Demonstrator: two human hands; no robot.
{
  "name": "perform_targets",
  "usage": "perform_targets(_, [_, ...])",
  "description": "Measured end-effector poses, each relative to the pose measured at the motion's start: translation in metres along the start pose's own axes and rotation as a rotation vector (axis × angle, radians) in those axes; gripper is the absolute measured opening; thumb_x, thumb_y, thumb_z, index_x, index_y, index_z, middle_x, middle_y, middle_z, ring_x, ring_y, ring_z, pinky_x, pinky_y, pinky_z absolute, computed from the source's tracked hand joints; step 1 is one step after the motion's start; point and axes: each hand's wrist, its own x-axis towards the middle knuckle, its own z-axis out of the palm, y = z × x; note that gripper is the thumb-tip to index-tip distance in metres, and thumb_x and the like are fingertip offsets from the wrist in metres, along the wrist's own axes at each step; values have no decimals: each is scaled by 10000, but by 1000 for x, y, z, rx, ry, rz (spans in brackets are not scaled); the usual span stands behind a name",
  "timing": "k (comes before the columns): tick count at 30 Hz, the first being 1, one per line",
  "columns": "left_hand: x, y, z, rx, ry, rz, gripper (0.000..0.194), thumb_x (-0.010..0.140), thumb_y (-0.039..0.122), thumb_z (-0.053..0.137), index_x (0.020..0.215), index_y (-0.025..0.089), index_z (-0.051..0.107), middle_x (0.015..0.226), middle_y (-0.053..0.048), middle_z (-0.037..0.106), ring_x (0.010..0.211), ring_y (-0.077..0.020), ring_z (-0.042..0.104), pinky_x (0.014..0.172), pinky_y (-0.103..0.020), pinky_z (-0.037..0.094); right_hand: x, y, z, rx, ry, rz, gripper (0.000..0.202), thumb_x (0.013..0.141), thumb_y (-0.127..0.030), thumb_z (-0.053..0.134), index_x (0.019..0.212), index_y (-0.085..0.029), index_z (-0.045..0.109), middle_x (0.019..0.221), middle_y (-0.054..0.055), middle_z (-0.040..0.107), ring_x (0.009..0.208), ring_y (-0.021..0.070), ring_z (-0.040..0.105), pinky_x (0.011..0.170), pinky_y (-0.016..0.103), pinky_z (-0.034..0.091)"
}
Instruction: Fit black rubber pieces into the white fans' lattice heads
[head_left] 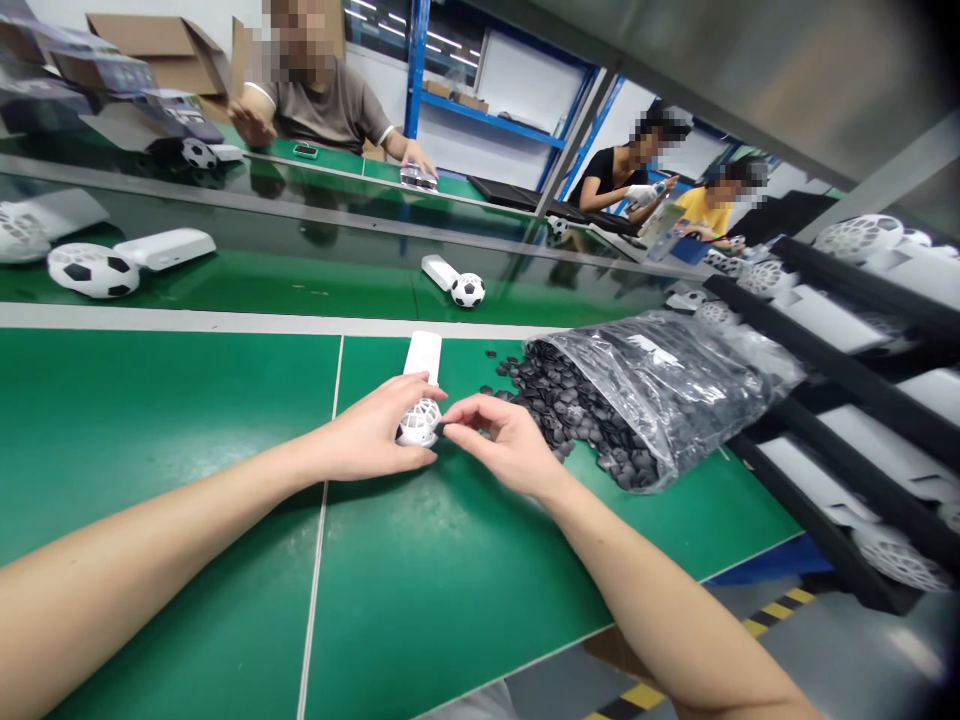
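A white device with a football-shaped head [420, 418] lies on the green table, its flat white handle [423, 352] pointing away from me. My left hand [382, 425] is wrapped round the football head from the left, thumb near and fingers over the far side. The head's shell is mostly white lattice, with a dark patch at its lower left. My right hand [506, 440] pinches a small black piece [439, 429] between thumb and forefinger, against the right side of the head. Close by on the right, black pieces [570, 400] spill from a clear plastic bag [675, 390].
Racks at right hold white lattice-headed devices [862, 320]. Beyond the table edge runs a conveyor [315, 285] carrying finished-looking black-and-white football devices [94, 270], another [468, 290] at centre. Across it sits a person [330, 110]; two more people work at the far right.
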Motion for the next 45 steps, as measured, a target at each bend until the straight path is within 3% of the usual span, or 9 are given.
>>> perform_targets(5, [0,1,-2,-17,-4,15,474,716,410,568,1131,206,464,1270,-87,452,1270,-256,295,1002,-388,304,2,0,8,3,-11,18,28,745,-189,608,753,-174,630,765,4,595,696,111,539,676,255,447])
perform_targets(10, [2,3,-2,-37,-14,-5,411,747,366,523,1127,215,471,1271,-77,450,1282,-248,269,1011,-402,285,4,2,10,62,12,52,47,712,-184,626,697,-172,583,724,-12,532,639,98,499,626,248,434])
perform_targets(18, [4,7,1,-154,43,-85,408,686,281,560,1080,216,478,1140,-53,501,1112,-240,424,923,-380,370,10,9,12,302,-49,218,145,671,-225,663,697,-167,533,646,-36,531,573,85,471,570,233,392])
perform_targets(25, [7,7,3,-199,62,-87,426,659,213,566,1075,220,473,1105,-31,511,1075,-228,425,910,-374,364,13,6,11,249,-23,214,180,664,-260,666,689,-170,511,650,-42,517,558,79,448,550,223,376])
perform_targets(28, [5,7,2,-183,60,-104,451,664,239,580,1099,227,463,1135,-34,494,1092,-229,420,942,-384,344,17,9,-5,146,130,141,150,735,-304,600,724,-177,521,677,-28,528,603,95,473,587,233,399])
perform_targets(32, [2,11,2,-136,90,-169,485,660,395,629,1084,224,466,1124,-48,479,1088,-255,415,942,-418,346,18,21,-31,-267,347,86,84,769,-262,563,743,-182,571,729,-2,565,642,114,486,641,259,408])
perform_targets(36, [2,12,4,-74,142,-161,416,680,397,612,1037,228,483,1096,-44,442,1109,-254,378,966,-432,324,12,31,-38,-551,159,113,26,731,-220,615,739,-203,633,742,7,599,675,135,519,661,276,420])
perform_targets(39, [3,10,6,-66,178,-257,500,620,417,652,1045,216,483,1090,-54,373,1092,-266,383,962,-440,333,8,29,-33,-663,25,106,73,720,-239,648,789,-223,666,797,28,621,773,170,540,701,296,428])
perform_targets(45, [5,5,4,-101,132,-272,539,589,439,663,1041,209,480,1031,-35,368,965,-224,468,895,-398,398,9,15,-23,-906,-106,110,115,802,-219,558,804,-214,673,808,56,642,801,204,538,710,317,417])
